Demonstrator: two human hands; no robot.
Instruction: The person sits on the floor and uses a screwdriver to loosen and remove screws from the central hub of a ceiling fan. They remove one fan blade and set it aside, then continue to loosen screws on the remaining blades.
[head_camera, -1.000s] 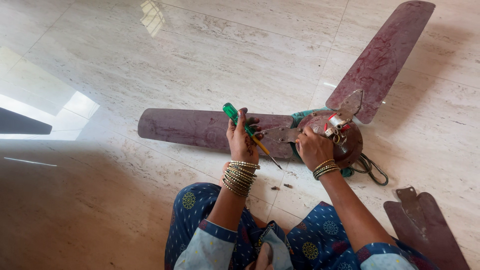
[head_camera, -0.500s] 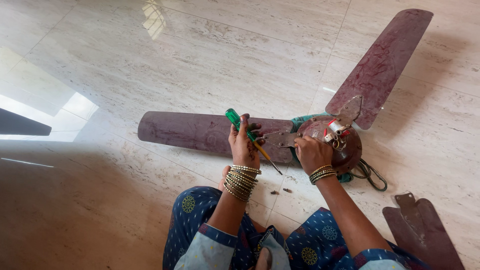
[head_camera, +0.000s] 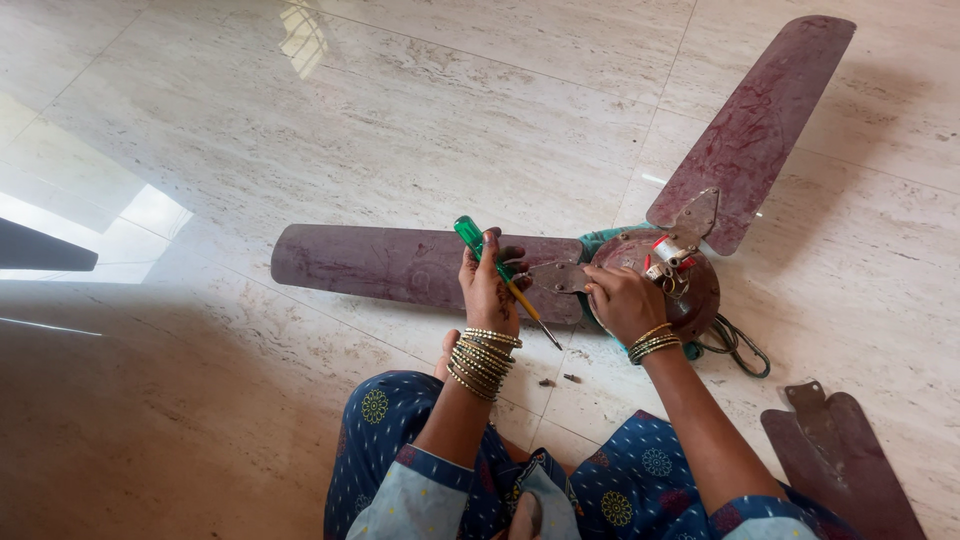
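Green-handled screwdriver (head_camera: 497, 268) is staying clasped in the left hand (head_camera: 487, 290) above the left fan blade (head_camera: 400, 263), while the right hand (head_camera: 622, 303), barely shifted, is gripping the motor hub (head_camera: 690, 290), two screws (head_camera: 559, 380) lying loose nearby.

My right hand (head_camera: 620, 300) has slid along the motor housing (head_camera: 668, 285), from its lower edge a second ago to the rim where the blade bracket (head_camera: 557, 276) joins, fingertips now at that joint. My left hand (head_camera: 487, 283) has turned the green-handled screwdriver (head_camera: 503, 278) a little more upright, its handle end drawn nearer my fingers, the tip still off the floor. The whole fan has come slightly lower and leftward in my view, as has the loose blade (head_camera: 835, 460) near the floor's right edge.
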